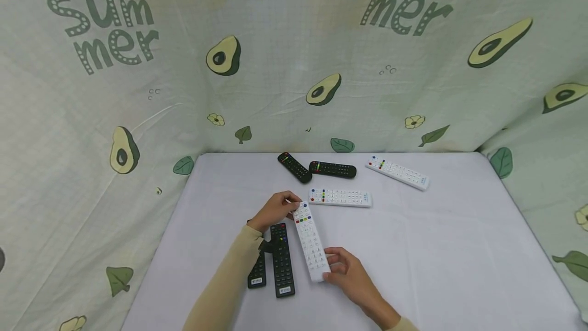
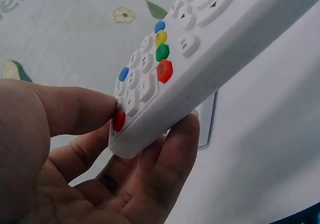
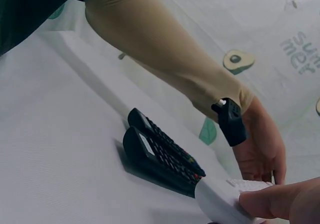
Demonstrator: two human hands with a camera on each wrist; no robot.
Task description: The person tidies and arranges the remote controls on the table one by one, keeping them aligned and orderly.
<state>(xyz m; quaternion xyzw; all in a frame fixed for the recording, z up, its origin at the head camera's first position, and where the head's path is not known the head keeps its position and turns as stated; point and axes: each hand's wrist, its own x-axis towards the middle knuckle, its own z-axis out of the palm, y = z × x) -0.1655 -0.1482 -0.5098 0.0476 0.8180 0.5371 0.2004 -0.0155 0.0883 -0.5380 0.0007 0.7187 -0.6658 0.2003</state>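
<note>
While two black remotes [image 1: 277,259] are lying side by side on the white surface [image 1: 436,249], a white remote [image 1: 310,241] is being held at both ends just to their right. Its top end is being pinched by the left hand [image 1: 275,210]: in the left wrist view the thumb [image 2: 75,109] is being pressed beside the red button at the corner, and the fingers [image 2: 170,169] are being curled under the casing. Its bottom end is being gripped by the right hand [image 1: 346,269], with fingertips closed on the edge; in the right wrist view only a thumb tip [image 3: 272,201] on the white end is being shown. The white remote is being kept face up, its coloured buttons at the far end, and its underside looks raised off the surface at the left hand's end. Whether the near end is touching the surface cannot be told.

Beyond the white remote, a second white remote [image 1: 340,197] is lying crosswise, just past its top end. Farther back, two more black remotes [image 1: 317,167] are lying end to end near the surface's far edge, and a third white remote [image 1: 397,172] is lying to their right. An avocado-print cloth [image 1: 285,55] is hanging behind and at both sides.
</note>
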